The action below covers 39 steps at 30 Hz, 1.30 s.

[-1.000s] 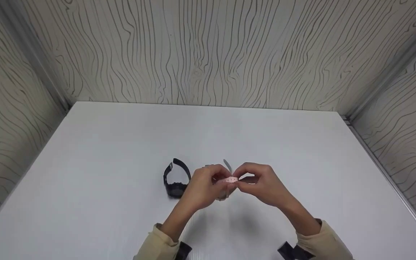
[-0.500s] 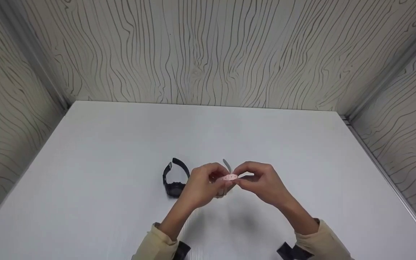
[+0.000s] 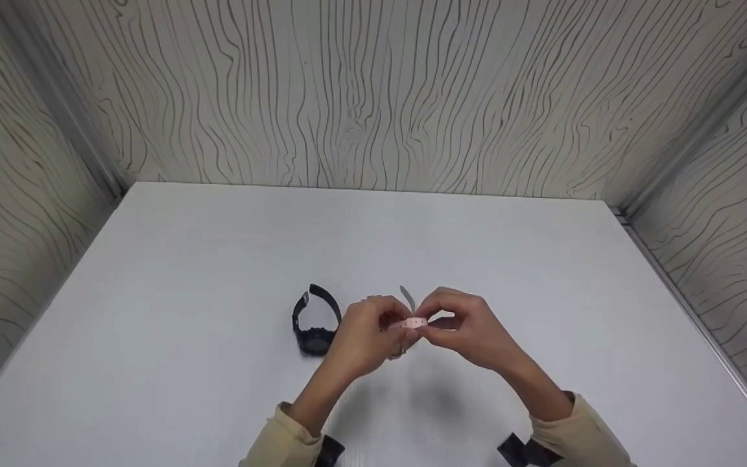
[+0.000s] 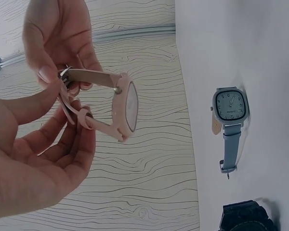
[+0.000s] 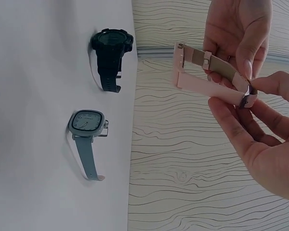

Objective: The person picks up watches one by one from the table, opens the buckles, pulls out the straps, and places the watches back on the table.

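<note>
A pink wristwatch (image 4: 123, 108) is held up between both hands, its strap looped toward the buckle (image 5: 248, 97). My left hand (image 3: 362, 337) pinches the strap near the buckle. From the other side, my right hand (image 3: 471, 329) pinches the buckle end between thumb and fingers. In the left wrist view the strap's tip (image 4: 65, 107) lies by the buckle, and the fingers partly hide the join. Only a short piece of pink strap (image 3: 415, 322) shows between the fingertips in the head view.
On the white table (image 3: 185, 272) a black digital watch (image 3: 315, 340) lies just left of the hands. A blue-grey square watch (image 5: 86, 121) lies beyond the hands, its strap (image 3: 407, 297) partly showing. Wood-grain panels (image 3: 354, 97) enclose the table's back and sides.
The pink strap between the fingertips tips slightly up and back, with small finger shifts. Both hands stay in nearly the same place, and the watches on the table have not moved.
</note>
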Tool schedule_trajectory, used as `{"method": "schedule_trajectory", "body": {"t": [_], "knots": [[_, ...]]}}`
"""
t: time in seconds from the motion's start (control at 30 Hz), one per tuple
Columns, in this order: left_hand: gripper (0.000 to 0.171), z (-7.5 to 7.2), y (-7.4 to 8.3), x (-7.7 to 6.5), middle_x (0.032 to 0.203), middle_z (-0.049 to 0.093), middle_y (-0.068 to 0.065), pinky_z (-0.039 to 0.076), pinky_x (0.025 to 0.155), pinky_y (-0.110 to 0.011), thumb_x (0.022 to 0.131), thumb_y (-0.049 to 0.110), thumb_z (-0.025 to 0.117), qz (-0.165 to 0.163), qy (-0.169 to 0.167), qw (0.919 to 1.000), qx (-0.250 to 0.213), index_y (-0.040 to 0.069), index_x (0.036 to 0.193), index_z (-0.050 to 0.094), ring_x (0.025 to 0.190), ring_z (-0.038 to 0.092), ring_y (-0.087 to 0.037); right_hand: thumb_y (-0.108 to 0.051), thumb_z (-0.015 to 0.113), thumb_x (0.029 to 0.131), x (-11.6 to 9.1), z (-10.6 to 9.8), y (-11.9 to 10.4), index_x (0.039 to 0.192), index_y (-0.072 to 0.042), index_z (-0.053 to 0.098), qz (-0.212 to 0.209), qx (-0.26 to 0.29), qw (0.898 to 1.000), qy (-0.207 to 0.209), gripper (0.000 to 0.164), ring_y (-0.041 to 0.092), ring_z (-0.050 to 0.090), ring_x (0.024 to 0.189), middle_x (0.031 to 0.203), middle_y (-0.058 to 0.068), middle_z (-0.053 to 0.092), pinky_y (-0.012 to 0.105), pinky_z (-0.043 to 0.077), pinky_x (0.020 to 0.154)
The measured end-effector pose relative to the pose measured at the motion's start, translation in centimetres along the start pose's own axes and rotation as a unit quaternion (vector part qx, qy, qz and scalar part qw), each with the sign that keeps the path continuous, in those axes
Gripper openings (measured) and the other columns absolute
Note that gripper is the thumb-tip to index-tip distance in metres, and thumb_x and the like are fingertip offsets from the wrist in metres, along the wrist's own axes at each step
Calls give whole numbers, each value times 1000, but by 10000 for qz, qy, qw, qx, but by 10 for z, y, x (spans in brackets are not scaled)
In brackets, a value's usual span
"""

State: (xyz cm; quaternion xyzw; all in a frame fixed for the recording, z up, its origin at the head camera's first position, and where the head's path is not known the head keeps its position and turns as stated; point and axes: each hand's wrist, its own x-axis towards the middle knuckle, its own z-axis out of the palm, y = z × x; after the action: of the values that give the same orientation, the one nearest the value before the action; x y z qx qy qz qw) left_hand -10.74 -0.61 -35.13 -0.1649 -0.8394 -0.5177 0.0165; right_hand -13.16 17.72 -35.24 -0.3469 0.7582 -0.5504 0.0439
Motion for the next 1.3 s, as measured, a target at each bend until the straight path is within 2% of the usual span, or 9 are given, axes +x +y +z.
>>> {"method": "schedule_trajectory", "body": {"t": [0.2, 0.53, 0.7, 0.9, 1.07, 1.3], "knots": [[12, -1, 1, 1, 73, 56, 4, 43, 60, -26, 80, 13, 70, -92, -22, 9999, -122, 9, 89, 63, 66, 50, -10, 15, 60, 78, 0, 1, 4, 89, 4, 64, -220, 13, 9996, 180, 16, 22, 58, 80, 85, 16, 59, 34, 54, 69], [11, -2, 0, 1, 80, 59, 3, 46, 63, -25, 79, 12, 71, -95, -56, 9997, -201, 9, 87, 65, 70, 53, -10, 10, 60, 81, -1, 0, 3, 91, 2, 65, -309, 171, 9989, 304, 14, 22, 58, 80, 86, 15, 59, 35, 53, 72], [11, -3, 0, 0, 80, 59, 2, 46, 60, -25, 79, 11, 71, -142, -102, 9993, -316, 7, 87, 64, 70, 54, -11, 9, 61, 82, -2, -1, 4, 93, 2, 65, -232, 201, 9991, 277, 14, 23, 58, 81, 87, 15, 60, 34, 53, 72], [11, -4, -3, -1, 81, 60, 2, 47, 64, -26, 80, 11, 70, -64, -133, 9993, -337, 7, 89, 65, 73, 55, -12, 8, 60, 82, -3, -1, 2, 94, 4, 64, -162, 440, 9986, 235, 13, 20, 58, 82, 89, 16, 60, 36, 53, 74], [11, -4, -4, -2, 80, 58, 1, 47, 60, -24, 79, 10, 70, -106, -167, 9988, -448, 6, 88, 64, 70, 54, -12, 7, 60, 83, -3, -2, 3, 94, 5, 63, -202, 585, 9980, 160, 12, 19, 59, 83, 89, 17, 59, 36, 52, 75], [10, -3, -3, -2, 78, 58, 2, 47, 59, -24, 79, 6, 70, -149, -172, 9987, -449, 6, 86, 64, 70, 54, -12, 8, 59, 83, -1, -3, 4, 95, 7, 60, -226, 750, 9968, -166, 12, 17, 59, 83, 90, 18, 57, 35, 52, 75]]}}
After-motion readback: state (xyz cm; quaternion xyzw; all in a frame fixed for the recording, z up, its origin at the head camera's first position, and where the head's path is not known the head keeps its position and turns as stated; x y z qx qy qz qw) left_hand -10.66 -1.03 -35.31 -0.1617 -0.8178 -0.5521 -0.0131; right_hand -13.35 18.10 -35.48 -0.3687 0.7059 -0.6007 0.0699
